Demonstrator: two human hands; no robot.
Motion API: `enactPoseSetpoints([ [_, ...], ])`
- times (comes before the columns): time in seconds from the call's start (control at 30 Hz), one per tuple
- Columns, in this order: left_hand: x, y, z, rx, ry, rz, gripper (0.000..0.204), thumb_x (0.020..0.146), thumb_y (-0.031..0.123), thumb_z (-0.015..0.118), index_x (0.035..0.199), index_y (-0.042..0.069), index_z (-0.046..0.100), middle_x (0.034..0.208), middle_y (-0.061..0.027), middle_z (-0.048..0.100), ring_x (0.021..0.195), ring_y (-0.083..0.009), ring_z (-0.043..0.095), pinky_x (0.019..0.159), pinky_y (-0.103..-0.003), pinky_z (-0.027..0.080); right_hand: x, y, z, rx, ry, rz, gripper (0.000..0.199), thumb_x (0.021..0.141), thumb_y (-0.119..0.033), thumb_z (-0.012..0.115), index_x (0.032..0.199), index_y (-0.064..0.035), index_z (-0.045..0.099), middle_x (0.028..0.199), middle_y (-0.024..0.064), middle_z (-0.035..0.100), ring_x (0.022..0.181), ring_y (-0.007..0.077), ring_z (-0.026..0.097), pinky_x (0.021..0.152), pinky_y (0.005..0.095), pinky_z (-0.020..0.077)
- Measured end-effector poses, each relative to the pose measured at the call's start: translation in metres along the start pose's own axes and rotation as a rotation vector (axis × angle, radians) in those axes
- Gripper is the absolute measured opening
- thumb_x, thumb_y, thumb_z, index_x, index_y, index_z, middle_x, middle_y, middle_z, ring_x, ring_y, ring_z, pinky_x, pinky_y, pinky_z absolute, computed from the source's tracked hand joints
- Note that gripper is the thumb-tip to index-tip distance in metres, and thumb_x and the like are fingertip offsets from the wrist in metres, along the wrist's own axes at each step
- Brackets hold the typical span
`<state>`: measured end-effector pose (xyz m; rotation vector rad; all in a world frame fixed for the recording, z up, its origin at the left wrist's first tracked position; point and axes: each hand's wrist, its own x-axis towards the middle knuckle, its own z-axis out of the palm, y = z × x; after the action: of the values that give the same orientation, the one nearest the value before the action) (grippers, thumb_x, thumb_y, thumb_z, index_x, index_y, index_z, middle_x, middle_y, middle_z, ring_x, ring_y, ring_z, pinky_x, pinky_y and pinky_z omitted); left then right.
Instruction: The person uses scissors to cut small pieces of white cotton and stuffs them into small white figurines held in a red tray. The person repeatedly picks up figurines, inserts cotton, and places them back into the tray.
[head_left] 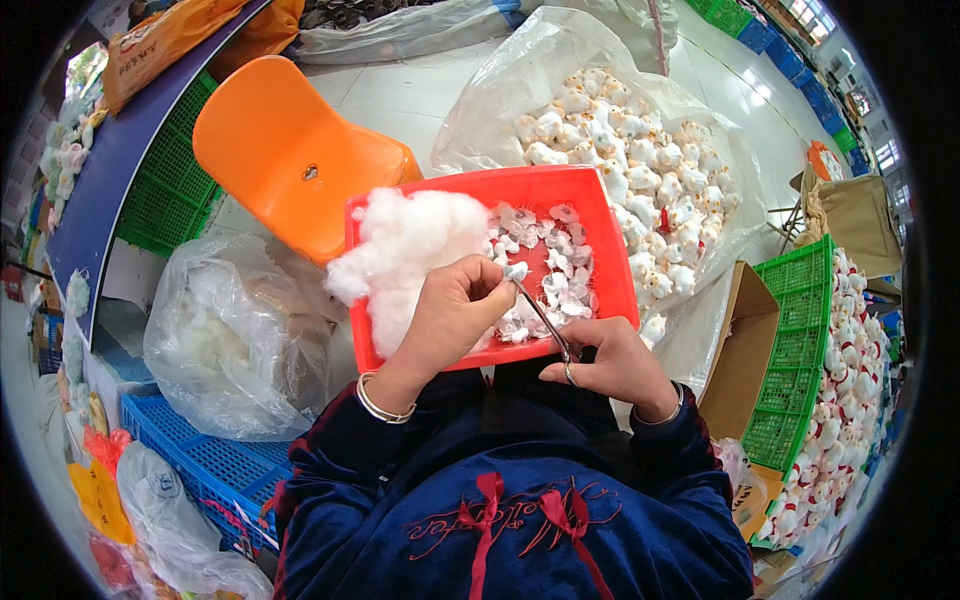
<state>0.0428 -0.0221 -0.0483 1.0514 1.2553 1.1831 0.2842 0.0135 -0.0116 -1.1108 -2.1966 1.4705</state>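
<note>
My left hand [452, 308] pinches a small white fabric piece [516, 271] between thumb and fingertips, above the middle of a red plastic tray [612, 235]. My right hand [618, 366] grips the looped handles of slim metal forceps [546, 322], whose tip meets the small piece; whether it goes inside cannot be made out. Fluffy white stuffing [425, 232] heaps over the tray's left side and spills past its rim. Several small white and translucent pieces [568, 262] lie scattered in its right half. The tray rests at my lap.
An orange chair [290, 150] stands beyond the tray at left. Beyond it at right, a large clear bag [490, 100] holds many small white stuffed toys [640, 150]. A bag of stuffing [240, 335] and a blue crate [215, 440] sit left; a cardboard box [740, 350] and green crate [795, 360] right.
</note>
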Motion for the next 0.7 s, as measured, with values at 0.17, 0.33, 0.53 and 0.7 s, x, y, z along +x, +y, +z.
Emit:
enactPoseSetpoints([
  [0.17,-0.003,0.013,-0.013,0.125,-0.058,0.079,0.018,0.096,0.010,0.073,0.109,-0.002,0.074,0.085,0.0018,0.069,0.074,-0.0031,0.059,0.068,-0.019,0.047,0.004,0.004,-0.004,-0.197,0.009,-0.033,0.035,0.077,-0.027,0.090,0.086,-0.0014,0.068,0.065,0.0073,0.057,0.058,0.0187,0.054,0.055,0.0339,0.0429],
  [0.33,0.000,0.015,-0.019,0.004,-0.041,-0.055,0.021,0.097,0.012,0.073,0.112,-0.002,0.076,0.086,0.0006,0.070,0.073,-0.0035,0.059,0.066,-0.019,0.047,0.005,-0.006,-0.005,-0.254,0.028,-0.055,0.037,0.077,-0.028,0.090,0.085,-0.0007,0.067,0.065,0.0077,0.057,0.059,0.0221,0.056,0.056,0.0364,0.0434],
  [0.53,0.000,0.010,-0.014,-0.115,-0.025,-0.006,0.020,0.099,0.009,0.070,0.113,-0.002,0.077,0.081,0.0021,0.065,0.070,-0.0034,0.056,0.061,-0.019,0.043,0.008,-0.008,-0.006,-0.176,-0.053,0.003,0.036,0.076,-0.027,0.090,0.090,-0.0009,0.070,0.068,0.0081,0.058,0.061,0.0226,0.056,0.059,0.0354,0.0464],
  [0.7,0.000,0.008,-0.031,-0.008,0.026,0.178,0.020,0.100,0.006,0.066,0.114,-0.001,0.077,0.081,0.0027,0.062,0.067,-0.0040,0.052,0.059,-0.020,0.041,0.014,0.002,-0.019,-0.403,0.075,-0.244,0.051,0.074,-0.026,0.090,0.112,0.0002,0.069,0.096,0.0146,0.067,0.094,0.0315,0.063,0.087,0.0398,0.0522],
])
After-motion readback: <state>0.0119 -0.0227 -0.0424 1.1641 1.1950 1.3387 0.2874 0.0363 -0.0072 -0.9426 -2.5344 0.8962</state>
